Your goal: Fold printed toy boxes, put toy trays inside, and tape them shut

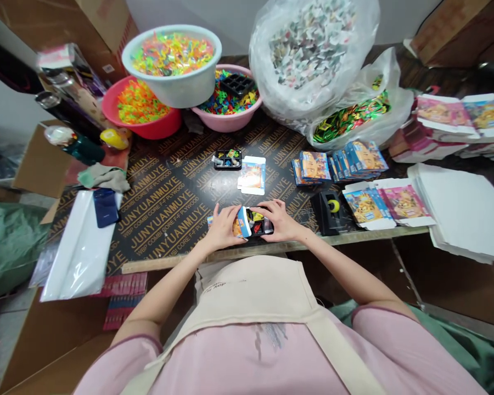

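Note:
My left hand (223, 226) is closed around a small blue printed box (242, 224) near the table's front edge. Opposite it, my right hand (282, 222) grips a black compartment tray (260, 226) holding small yellow and red pieces. The tray's left end meets the open end of the box; how far inside it reaches is hidden. Just beyond my hands lies a flat blue printed box (253, 174). Beside that, another black tray (227, 159) holds small coloured pieces in its compartments.
Tubs of small plastic pieces, a pale blue tub (168, 88) among them, line the back beside a large plastic bag (267, 82). Filled blue boxes (360, 159) stand at right, near a tape dispenser (328, 214). A phone (106, 207) lies at left on white plastic.

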Motion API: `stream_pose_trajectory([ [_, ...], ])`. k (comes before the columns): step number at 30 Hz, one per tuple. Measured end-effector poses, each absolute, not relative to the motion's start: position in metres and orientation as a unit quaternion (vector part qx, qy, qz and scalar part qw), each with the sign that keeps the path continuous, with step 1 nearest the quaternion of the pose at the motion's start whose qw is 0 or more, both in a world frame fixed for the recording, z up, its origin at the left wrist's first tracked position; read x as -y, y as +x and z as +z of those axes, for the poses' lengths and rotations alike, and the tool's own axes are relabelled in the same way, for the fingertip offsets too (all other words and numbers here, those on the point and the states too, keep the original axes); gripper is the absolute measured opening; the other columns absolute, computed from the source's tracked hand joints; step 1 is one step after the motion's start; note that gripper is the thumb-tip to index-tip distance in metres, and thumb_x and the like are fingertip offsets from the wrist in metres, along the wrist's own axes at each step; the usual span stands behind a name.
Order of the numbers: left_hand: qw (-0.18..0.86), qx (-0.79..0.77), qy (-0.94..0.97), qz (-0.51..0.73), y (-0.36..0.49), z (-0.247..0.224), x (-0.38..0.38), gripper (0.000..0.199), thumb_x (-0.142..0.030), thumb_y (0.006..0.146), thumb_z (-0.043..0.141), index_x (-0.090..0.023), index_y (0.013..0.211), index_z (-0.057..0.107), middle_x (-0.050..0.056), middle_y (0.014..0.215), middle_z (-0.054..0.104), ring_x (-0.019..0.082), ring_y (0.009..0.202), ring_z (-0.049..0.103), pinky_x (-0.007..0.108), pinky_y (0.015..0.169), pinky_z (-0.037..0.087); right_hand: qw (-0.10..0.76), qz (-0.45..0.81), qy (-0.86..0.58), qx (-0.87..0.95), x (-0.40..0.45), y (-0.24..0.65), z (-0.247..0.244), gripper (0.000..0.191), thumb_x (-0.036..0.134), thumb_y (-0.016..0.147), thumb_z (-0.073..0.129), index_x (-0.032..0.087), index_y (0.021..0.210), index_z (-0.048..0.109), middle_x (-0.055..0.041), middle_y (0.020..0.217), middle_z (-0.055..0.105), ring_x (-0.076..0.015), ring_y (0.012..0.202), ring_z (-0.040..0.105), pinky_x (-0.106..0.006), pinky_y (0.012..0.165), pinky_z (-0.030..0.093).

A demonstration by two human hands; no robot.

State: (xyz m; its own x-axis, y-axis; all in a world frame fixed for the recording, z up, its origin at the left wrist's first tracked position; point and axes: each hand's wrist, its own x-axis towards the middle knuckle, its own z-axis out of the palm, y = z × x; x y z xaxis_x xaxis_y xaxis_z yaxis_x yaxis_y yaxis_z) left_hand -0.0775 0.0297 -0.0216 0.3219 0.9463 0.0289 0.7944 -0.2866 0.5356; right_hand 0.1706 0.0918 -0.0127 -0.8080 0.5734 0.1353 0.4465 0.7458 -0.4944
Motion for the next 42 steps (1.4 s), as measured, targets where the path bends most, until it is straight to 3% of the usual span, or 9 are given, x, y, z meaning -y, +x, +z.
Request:
stream_pose_trajectory([
  [17,0.192,-0.507,0.833,0.109,-0.065,-0.020,-0.032,0.109,-0.058,0.063,0.078,-0.016,0.154,0.034,0.018,0.138,0.054,0.038,0.127,0.051,0.065,0.121,0.014,0.106,0.239,-0.257,0.930,-0.083,0.179,-0.006,0.089,0.036,0.069,0.069,0.022,0.152,0.038,-0.0175,0.132,0.054,-0.0355,0.123,0.047,-0.057,0.107,0.024],
  [22,0.203,-0.531,0.814,0.116,-0.070,-0.017,-0.039,0.109,-0.058,0.063,0.077,-0.016,0.154,0.033,0.018,0.139,0.054,0.037,0.132,0.048,0.062,0.122,0.013,0.134,0.244,-0.278,0.920,-0.081,0.178,-0.003,0.089,0.034,0.070,0.068,0.022,0.152,0.036,-0.0173,0.131,0.056,-0.0350,0.122,0.049,-0.056,0.108,0.023],
  [31,0.248,-0.514,0.810,0.134,-0.077,-0.022,-0.043,0.113,-0.054,0.058,0.082,-0.018,0.153,0.033,0.018,0.143,0.053,0.037,0.133,0.049,0.064,0.122,0.006,0.140,0.269,-0.275,0.912,-0.085,0.188,-0.015,0.081,0.039,0.070,0.069,0.023,0.147,0.047,-0.0168,0.136,0.055,-0.0354,0.125,0.049,-0.058,0.109,0.022],
  [42,0.274,-0.442,0.844,0.132,-0.069,-0.024,-0.030,0.107,-0.056,0.058,0.081,-0.018,0.150,0.041,0.016,0.139,0.054,0.036,0.130,0.049,0.060,0.123,0.014,0.094,0.326,-0.202,0.919,-0.084,0.177,-0.002,0.085,0.033,0.070,0.069,0.025,0.150,0.041,-0.0157,0.134,0.056,-0.0334,0.126,0.049,-0.060,0.112,0.020],
])
